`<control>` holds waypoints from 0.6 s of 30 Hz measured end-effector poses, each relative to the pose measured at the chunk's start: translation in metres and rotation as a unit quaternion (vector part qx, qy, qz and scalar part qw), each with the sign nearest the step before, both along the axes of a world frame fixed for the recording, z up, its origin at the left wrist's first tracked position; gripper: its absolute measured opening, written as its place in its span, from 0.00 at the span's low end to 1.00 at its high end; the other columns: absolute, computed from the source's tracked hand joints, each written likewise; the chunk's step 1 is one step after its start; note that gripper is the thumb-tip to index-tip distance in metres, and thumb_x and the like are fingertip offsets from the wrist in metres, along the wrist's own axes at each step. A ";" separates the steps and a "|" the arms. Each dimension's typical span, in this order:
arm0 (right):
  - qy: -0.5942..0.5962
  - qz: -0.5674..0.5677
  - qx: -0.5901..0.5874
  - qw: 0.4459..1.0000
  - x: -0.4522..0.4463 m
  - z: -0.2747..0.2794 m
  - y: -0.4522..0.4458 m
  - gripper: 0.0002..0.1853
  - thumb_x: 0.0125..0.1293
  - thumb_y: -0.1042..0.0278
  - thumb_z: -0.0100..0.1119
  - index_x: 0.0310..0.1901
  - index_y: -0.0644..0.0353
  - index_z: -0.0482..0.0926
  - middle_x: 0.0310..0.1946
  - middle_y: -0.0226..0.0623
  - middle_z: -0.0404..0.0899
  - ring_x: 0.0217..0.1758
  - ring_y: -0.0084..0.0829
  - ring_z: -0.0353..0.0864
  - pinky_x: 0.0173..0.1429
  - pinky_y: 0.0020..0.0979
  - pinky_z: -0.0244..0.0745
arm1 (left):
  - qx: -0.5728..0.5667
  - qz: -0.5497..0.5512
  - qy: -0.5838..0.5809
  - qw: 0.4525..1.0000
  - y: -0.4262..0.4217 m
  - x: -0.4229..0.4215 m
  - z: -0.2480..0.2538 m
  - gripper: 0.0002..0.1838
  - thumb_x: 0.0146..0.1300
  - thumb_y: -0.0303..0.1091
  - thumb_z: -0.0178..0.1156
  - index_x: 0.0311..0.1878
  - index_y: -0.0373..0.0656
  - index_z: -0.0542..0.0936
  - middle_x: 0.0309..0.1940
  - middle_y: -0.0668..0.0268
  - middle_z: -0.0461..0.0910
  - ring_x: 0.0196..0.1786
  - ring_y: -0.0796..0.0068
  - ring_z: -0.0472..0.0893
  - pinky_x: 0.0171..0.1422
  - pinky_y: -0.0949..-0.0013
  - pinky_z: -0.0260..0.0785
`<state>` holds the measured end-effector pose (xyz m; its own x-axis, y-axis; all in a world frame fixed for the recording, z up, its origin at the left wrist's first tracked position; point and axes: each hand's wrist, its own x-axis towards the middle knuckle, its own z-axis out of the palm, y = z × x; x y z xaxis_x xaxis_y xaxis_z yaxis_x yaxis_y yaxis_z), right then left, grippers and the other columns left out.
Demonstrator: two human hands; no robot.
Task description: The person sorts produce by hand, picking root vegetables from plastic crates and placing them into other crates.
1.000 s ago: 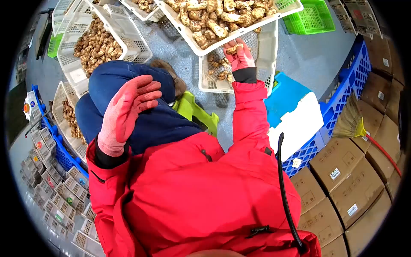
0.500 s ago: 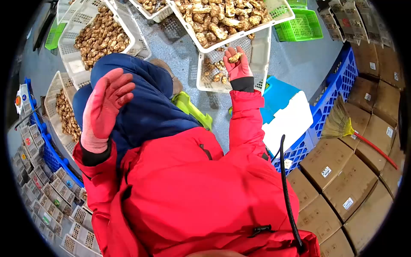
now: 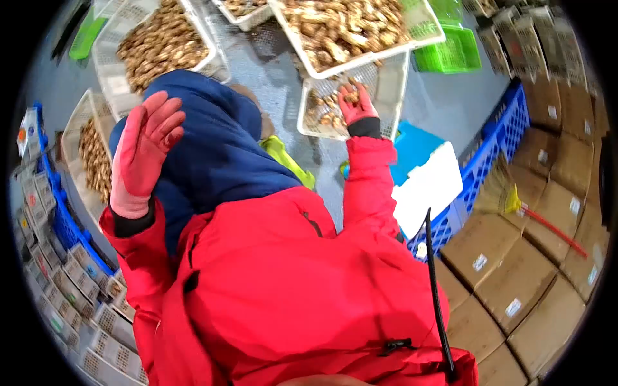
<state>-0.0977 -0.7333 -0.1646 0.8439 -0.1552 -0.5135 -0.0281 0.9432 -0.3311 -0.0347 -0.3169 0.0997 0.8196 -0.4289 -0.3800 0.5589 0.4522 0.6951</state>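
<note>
My left hand (image 3: 143,151), in a pink glove, is raised beside my blue-trousered knee, fingers spread and nothing in it. My right hand (image 3: 358,105), gloved too, is palm up over a lower white basket (image 3: 403,83), with a brown-and-white mushroom (image 3: 351,97) resting on its curled fingers. A few mushrooms (image 3: 329,119) lie in that basket, left of the hand. Just above the hand, a white basket (image 3: 320,73) heaped with mushrooms (image 3: 341,32) overlaps the lower one.
More white baskets of mushrooms (image 3: 158,48) are at upper left. Green baskets (image 3: 449,49) stand at upper right. A blue and white box (image 3: 428,186), a blue plastic pallet (image 3: 492,154), cartons (image 3: 508,270) and a broom (image 3: 499,190) are on the right.
My left hand has shifted left and a little down in view, staying open. My right hand still holds a mushroom, now slightly lower in view. The view itself has shifted.
</note>
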 end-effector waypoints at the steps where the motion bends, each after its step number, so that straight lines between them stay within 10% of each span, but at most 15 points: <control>1: 0.001 0.038 -0.040 0.998 -0.003 -0.022 -0.010 0.19 0.66 0.63 0.55 0.56 0.58 0.70 0.55 0.47 0.71 0.62 0.45 0.65 0.65 0.47 0.63 | 0.021 0.028 -0.002 0.999 0.005 -0.001 0.007 0.27 0.72 0.46 0.42 0.66 0.35 0.60 0.58 0.57 0.70 0.54 0.68 0.73 0.58 0.68 0.65; 4: 0.244 0.098 -0.405 0.875 -0.008 -0.031 -0.017 0.25 0.61 0.56 0.61 0.58 0.55 0.69 0.41 0.31 0.78 0.38 0.27 0.78 0.40 0.33 0.76 | 0.017 0.094 -0.039 0.995 0.067 0.006 0.013 0.27 0.72 0.46 0.42 0.66 0.36 0.60 0.60 0.55 0.69 0.59 0.65 0.72 0.62 0.65 0.65; 6: 0.203 0.066 -0.340 0.916 -0.003 -0.041 -0.027 0.27 0.59 0.57 0.64 0.57 0.58 0.69 0.35 0.33 0.77 0.32 0.26 0.76 0.33 0.31 0.75 | 0.072 0.201 -0.047 0.976 0.112 0.005 0.009 0.27 0.71 0.46 0.43 0.65 0.36 0.61 0.61 0.55 0.68 0.61 0.64 0.71 0.64 0.65 0.63; 10: 0.191 0.161 -0.358 0.900 0.067 0.038 0.028 0.25 0.58 0.56 0.66 0.53 0.60 0.72 0.38 0.42 0.80 0.35 0.39 0.81 0.36 0.37 0.78 | 0.208 0.344 -0.065 0.914 0.207 -0.001 -0.048 0.25 0.70 0.44 0.47 0.63 0.38 0.64 0.59 0.57 0.69 0.61 0.63 0.70 0.63 0.64 0.63; 14: 0.064 0.219 -0.519 0.824 0.124 0.132 0.097 0.15 0.65 0.63 0.58 0.47 0.63 0.76 0.29 0.29 0.76 0.23 0.19 0.69 0.27 0.19 0.66 | 0.318 0.352 0.037 0.880 0.256 0.014 -0.133 0.29 0.67 0.45 0.51 0.66 0.41 0.60 0.62 0.56 0.65 0.65 0.60 0.65 0.66 0.59 0.61; 18: -0.076 0.390 -0.537 0.744 0.194 0.199 0.195 0.16 0.65 0.69 0.54 0.53 0.65 0.74 0.39 0.32 0.79 0.38 0.19 0.76 0.44 0.20 0.71 | 0.340 0.284 0.037 0.896 0.249 0.064 -0.178 0.31 0.63 0.47 0.57 0.64 0.40 0.62 0.55 0.62 0.72 0.56 0.72 0.70 0.58 0.67 0.63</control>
<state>0.0967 -0.5385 0.0344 0.9278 0.1608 -0.3367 -0.3136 -0.1528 -0.9372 0.0297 -0.0679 -0.0783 0.7942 0.4009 -0.4566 0.4279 0.1644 0.8887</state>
